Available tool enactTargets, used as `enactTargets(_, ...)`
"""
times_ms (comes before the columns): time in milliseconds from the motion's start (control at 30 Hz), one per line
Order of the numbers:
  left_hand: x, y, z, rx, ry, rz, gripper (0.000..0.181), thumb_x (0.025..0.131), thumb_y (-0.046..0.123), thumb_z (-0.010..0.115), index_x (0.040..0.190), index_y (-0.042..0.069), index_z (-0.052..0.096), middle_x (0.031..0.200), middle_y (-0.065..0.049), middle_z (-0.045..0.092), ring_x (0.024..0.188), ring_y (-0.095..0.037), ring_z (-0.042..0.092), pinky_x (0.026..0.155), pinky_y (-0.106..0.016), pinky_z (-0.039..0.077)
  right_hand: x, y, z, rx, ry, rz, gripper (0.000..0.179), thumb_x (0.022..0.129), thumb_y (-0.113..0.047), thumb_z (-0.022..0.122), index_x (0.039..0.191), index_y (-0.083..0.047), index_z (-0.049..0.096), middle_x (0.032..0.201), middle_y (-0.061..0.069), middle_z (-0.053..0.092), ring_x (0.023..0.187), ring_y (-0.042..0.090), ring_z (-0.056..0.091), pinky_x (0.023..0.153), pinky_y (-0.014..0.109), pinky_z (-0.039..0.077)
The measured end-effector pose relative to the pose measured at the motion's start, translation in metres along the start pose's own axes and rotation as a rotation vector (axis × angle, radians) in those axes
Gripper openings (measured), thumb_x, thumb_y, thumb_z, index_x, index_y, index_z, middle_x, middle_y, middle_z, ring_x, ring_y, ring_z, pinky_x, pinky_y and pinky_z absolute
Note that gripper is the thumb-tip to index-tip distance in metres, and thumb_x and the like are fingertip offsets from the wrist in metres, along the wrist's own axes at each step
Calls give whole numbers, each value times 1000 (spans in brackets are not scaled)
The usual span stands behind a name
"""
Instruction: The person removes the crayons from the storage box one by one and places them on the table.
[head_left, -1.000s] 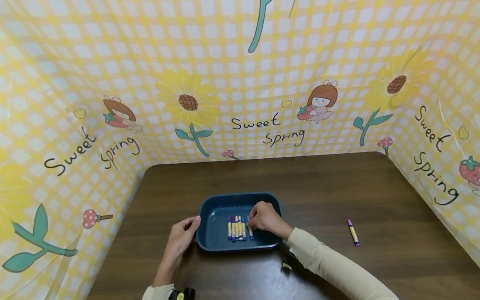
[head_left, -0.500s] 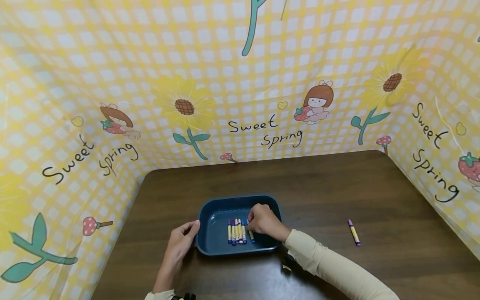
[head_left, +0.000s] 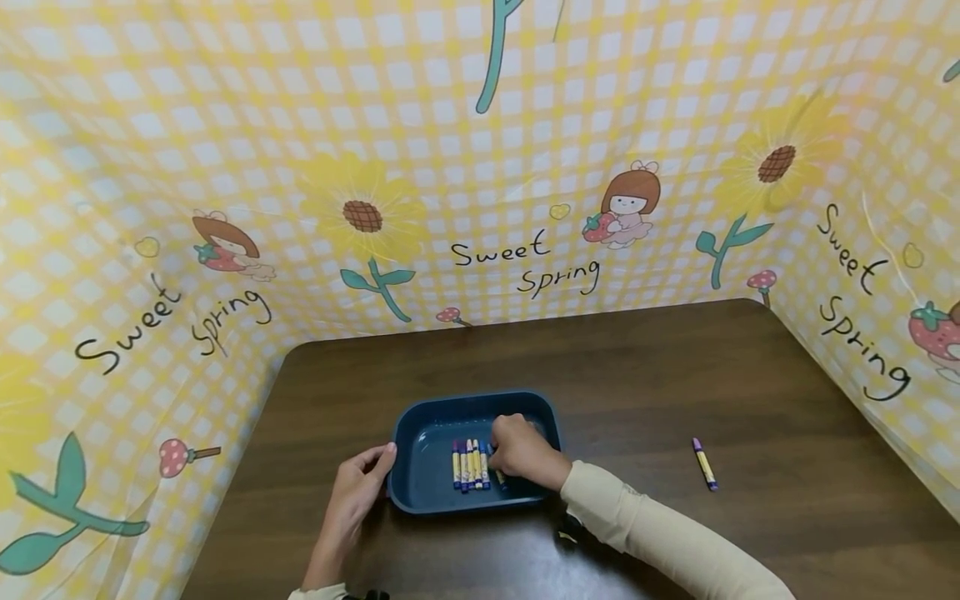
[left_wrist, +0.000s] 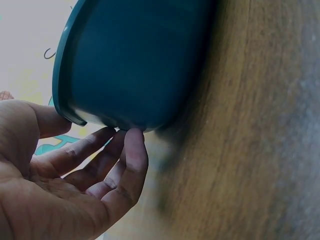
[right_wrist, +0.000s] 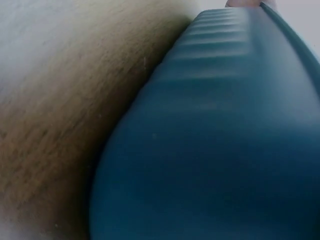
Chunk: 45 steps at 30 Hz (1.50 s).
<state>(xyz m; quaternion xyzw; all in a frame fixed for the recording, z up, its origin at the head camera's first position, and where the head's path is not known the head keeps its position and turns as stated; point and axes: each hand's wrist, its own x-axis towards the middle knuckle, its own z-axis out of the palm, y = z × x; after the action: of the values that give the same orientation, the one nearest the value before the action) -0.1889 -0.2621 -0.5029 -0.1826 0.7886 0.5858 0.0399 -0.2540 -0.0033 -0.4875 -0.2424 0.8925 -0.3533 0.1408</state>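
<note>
A dark blue tray (head_left: 423, 475) stands on the table in the head view. My left hand (head_left: 351, 493) holds its left end, thumb at the rim and the other fingers against the outer wall, as the left wrist view shows. Several crayons (head_left: 469, 465) lie side by side in the tray, with yellow-and-white wrappers. Inside the tray, just right of that row, my right hand (head_left: 531, 454) pinches a blue crayon (head_left: 502, 479), partly hidden by the fingers. The right wrist view catches only the tray's outer wall (right_wrist: 210, 150), not the right hand's fingers.
A lone purple crayon (head_left: 703, 464) lies on the brown wooden table (head_left: 622, 375), well right of the tray. Yellow checked cloth (head_left: 420, 125) hangs behind the table and along both sides.
My right hand stays at the blue crayon, its fingers now covering more of it. The left hand keeps its place on the tray. The head view has shifted slightly.
</note>
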Motion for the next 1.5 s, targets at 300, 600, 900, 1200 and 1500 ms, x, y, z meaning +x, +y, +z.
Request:
enactTargets(300, 1, 2, -1, -5, 8, -16, 53, 103, 39, 61, 134, -4, 61, 120, -17, 64, 86, -13, 60, 69, -25, 55, -1, -6, 7, -46, 13, -5, 39, 88, 10, 65, 57, -9, 49, 48, -2, 43, 38, 9, 46, 38, 18, 34)
enactTargets(600, 1, 2, 0, 24, 6, -10, 56, 102, 42, 62, 133, -5, 62, 117, -15, 64, 87, -13, 59, 68, -26, 54, -6, -11, 18, -271, 107, -21, 10, 95, 1, 65, 87, -4, 70, 77, 6, 67, 57, 9, 51, 52, 22, 45)
enactTargets(900, 1, 1, -1, 28, 2, -6, 57, 102, 41, 61, 134, -6, 61, 119, -17, 64, 87, -13, 60, 68, -25, 55, -10, -15, 22, -300, 111, -55, 13, 100, -7, 62, 95, -5, 74, 86, 5, 73, 63, 7, 60, 62, 26, 58)
enactTargets(1200, 2, 3, -2, 31, 4, -10, 58, 102, 44, 60, 134, -5, 61, 119, -16, 63, 89, -14, 59, 69, -24, 55, -4, -11, 15, -208, 117, -12, 37, 92, 6, 63, 60, -9, 52, 55, -2, 39, 45, 9, 35, 42, 20, 31)
enactTargets(1500, 1, 3, -1, 26, 2, -26, 55, 103, 40, 60, 134, -5, 61, 120, -18, 63, 88, -14, 60, 70, -26, 56, -4, -5, 2, 23, 74, 29, 55, 88, 3, 70, 44, -14, 43, 39, -7, 33, 33, 6, 35, 38, 19, 26)
